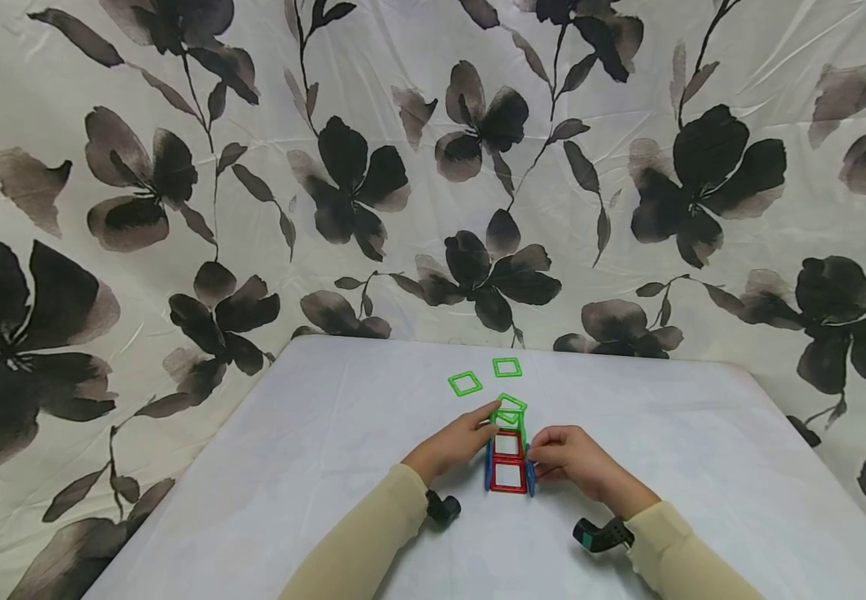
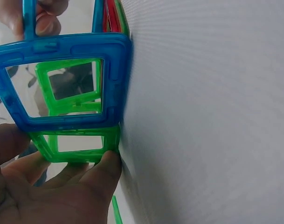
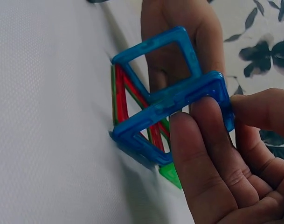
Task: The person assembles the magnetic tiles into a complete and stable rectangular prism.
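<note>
Magnetic tiles form a small open-topped structure on the table. Two red square tiles [image 1: 508,460] lie in a row as its floor. Blue tiles stand along both sides, the left one [image 3: 151,44] and the right one [image 3: 165,107] leaning a little apart in the right wrist view. At the far end are several joined green tiles [image 2: 81,156]. My left hand [image 1: 451,446] grips the green end, fingertips on the lower green tile. My right hand [image 1: 575,458] pinches the right-hand blue tile between thumb and fingers. Fingers partly hide the joints.
Two loose green square tiles lie farther back, one on the left [image 1: 470,392] and one on the right [image 1: 507,360]. The white table [image 1: 290,467] runs back to a floral cloth [image 1: 372,275]. Each wrist wears a dark camera band.
</note>
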`<state>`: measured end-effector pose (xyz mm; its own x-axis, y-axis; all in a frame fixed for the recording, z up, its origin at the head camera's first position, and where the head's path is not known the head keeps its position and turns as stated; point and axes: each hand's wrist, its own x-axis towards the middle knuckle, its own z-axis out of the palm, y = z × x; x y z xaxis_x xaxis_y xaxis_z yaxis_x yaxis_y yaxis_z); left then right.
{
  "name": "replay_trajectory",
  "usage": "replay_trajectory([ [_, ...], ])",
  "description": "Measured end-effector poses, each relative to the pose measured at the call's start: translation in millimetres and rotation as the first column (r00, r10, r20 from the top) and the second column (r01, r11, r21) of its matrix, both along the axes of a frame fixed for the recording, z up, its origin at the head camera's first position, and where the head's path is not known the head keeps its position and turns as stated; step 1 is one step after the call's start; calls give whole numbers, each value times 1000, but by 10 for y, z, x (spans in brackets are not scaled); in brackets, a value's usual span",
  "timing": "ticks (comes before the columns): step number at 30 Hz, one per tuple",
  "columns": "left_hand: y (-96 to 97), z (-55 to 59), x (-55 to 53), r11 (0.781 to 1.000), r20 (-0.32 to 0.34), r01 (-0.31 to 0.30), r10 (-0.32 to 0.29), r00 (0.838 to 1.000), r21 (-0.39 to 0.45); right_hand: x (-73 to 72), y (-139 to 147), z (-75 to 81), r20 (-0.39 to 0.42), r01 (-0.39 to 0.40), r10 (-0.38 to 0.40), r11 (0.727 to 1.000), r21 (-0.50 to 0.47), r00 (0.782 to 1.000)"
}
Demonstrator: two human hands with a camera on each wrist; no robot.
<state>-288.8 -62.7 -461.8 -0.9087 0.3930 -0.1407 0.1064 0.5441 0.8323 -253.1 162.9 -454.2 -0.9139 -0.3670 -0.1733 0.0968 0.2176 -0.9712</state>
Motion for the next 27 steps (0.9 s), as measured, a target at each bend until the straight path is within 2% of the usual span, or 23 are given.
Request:
replay_trajectory([
  [27, -25, -18, 2, 1000, 4, 20, -20, 1000, 17, -2, -113, -11, -23, 36, -36, 999, -1, 999],
])
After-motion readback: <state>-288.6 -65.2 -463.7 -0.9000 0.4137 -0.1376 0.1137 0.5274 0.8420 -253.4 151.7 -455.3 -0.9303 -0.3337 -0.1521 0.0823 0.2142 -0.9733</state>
